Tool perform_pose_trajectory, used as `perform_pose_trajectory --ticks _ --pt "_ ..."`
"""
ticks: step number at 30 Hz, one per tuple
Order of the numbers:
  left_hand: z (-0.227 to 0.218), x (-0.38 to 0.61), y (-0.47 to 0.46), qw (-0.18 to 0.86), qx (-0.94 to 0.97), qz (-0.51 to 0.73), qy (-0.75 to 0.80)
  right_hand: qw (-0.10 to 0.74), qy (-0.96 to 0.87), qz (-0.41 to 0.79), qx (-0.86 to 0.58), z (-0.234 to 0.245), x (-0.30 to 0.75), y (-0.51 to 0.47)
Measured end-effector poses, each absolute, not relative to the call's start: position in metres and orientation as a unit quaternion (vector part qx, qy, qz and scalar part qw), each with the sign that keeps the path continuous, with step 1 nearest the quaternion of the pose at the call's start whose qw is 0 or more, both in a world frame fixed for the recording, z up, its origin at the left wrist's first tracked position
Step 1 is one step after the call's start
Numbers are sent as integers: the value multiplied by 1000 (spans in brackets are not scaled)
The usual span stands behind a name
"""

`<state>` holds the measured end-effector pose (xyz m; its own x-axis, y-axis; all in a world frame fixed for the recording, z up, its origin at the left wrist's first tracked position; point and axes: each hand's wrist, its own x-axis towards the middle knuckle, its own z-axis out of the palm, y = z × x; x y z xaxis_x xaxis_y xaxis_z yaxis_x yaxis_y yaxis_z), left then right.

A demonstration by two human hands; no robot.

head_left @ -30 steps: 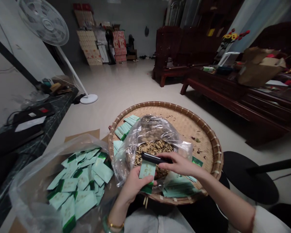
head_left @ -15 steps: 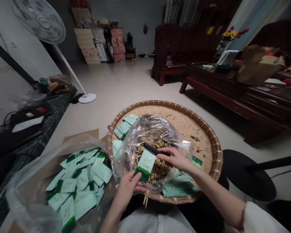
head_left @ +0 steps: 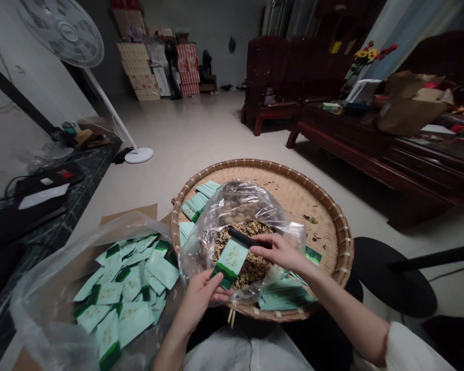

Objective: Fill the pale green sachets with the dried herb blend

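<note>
Pinching a green sachet (head_left: 231, 264), left hand (head_left: 203, 298) sits below right hand (head_left: 277, 251).

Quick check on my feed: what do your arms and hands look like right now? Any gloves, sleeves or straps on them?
Both hands are bare, no gloves: the left hand and the right hand. The right forearm ends in a soft off-white sleeve. The left forearm leaves the bottom of the view, so no sleeve shows there. No cables or markings are visible.
</note>
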<state>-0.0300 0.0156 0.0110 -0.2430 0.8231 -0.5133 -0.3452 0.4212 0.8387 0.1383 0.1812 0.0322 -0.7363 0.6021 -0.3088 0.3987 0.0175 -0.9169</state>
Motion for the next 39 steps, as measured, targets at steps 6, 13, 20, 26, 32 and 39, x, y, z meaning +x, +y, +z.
perform_pose_trajectory --ticks 6,13,20,26,32,39 --pt "10 -32 14 582 201 494 614 72 -689 624 -362 29 135 181" --pt "5 -35 14 573 194 501 619 90 -660 663 -341 22 135 177" --pt "7 -37 16 560 202 509 622 117 -651 658 -360 21 132 179" --pt "9 -44 12 547 186 512 636 72 -716 579 -384 17 154 193" --pt "10 -45 10 545 193 513 635 18 -860 317 -399 -9 169 198" --pt "12 -36 11 573 226 484 622 192 -827 397 -349 16 135 174"
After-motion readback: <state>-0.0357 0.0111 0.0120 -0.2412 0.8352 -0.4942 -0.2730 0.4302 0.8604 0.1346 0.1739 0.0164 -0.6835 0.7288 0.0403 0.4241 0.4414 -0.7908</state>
